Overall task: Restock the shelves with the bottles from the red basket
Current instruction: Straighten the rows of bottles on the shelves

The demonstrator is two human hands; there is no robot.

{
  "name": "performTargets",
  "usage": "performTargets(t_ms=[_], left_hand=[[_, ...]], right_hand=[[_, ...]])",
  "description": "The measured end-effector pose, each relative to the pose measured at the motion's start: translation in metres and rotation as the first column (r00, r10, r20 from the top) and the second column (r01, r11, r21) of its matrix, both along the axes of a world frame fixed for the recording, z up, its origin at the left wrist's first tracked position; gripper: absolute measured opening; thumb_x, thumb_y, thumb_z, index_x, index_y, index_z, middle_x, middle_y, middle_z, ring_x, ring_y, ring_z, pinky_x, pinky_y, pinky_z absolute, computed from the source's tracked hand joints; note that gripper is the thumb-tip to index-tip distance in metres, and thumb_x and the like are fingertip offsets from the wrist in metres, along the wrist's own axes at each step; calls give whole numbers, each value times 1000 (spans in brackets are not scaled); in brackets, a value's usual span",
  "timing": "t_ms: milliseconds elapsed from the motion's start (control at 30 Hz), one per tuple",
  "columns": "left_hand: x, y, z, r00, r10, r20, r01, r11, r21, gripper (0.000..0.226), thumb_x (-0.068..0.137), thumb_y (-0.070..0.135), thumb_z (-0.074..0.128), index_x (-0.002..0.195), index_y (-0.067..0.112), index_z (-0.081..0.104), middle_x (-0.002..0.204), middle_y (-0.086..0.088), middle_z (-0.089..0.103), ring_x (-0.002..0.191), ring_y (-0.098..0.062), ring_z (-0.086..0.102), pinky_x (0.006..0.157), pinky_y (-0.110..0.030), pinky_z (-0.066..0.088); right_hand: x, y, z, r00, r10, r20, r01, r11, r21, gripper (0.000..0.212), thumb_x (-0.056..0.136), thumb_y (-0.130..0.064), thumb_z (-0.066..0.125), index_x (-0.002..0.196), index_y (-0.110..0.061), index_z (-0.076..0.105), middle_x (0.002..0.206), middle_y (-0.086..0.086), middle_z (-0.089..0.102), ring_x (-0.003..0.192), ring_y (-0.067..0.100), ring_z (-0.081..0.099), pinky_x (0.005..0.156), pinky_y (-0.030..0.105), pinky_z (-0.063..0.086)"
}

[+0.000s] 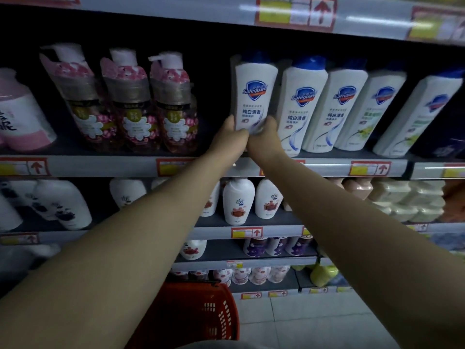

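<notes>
A white Safeguard bottle with a blue cap stands upright at the left end of a row of like bottles on the upper shelf. My left hand grips its lower left side and my right hand grips its lower right side. Both hands hide the bottle's base, so I cannot tell whether it rests on the shelf. The red basket sits low on the floor beneath my arms, and my left forearm hides its contents.
Pink-flowered pump bottles stand left of a dark gap beside the held bottle. Green-label Safeguard bottles lean at the right. Lower shelves hold white bottles and stacked packs. Pale floor tiles lie right of the basket.
</notes>
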State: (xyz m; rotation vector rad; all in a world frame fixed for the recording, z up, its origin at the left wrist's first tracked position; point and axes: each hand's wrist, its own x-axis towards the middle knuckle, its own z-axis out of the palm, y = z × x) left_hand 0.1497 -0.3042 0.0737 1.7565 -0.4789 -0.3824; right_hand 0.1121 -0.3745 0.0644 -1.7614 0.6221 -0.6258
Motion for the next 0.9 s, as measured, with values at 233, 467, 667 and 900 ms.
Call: performTargets(t_ms=[233,467,667,900], left_hand=[[-1,-15,-5,999,30,-33,-31,998,-48,50,85,2,42,132,14,52,127,-9,61,114,-22,57,97,-28,43],[-7,-3,-12,999,35,7,-35,999,-16,48,87,5,43,131,20,54,126,-4,63,113,-21,59,99,-33,46],[-9,1,-8,1000,-3,10,3,1000,18,50,88,12,46,137,24,48,128,-1,61,114,-20,58,101,-36,46],[-13,7,-9,999,-29,15,29,999,27,48,90,12,49,137,21,46,128,2,61,111,-17,57,86,-25,41]], right_hand=[[-2,-17,-4,995,86,-45,-90,992,-84,38,86,-7,58,120,-2,41,117,13,59,98,20,57,77,24,43],[-12,-4,-11,996,72,46,-67,993,-95,34,86,-2,56,117,0,42,111,11,59,92,14,55,63,7,43],[-16,-1,-7,995,101,2,-101,993,-57,39,85,-3,55,122,-4,40,119,15,59,99,20,59,76,20,45],[-34,-17,-3,974,-225,25,227,968,-109,39,86,-3,52,124,-6,46,117,8,52,95,19,54,75,17,46]])
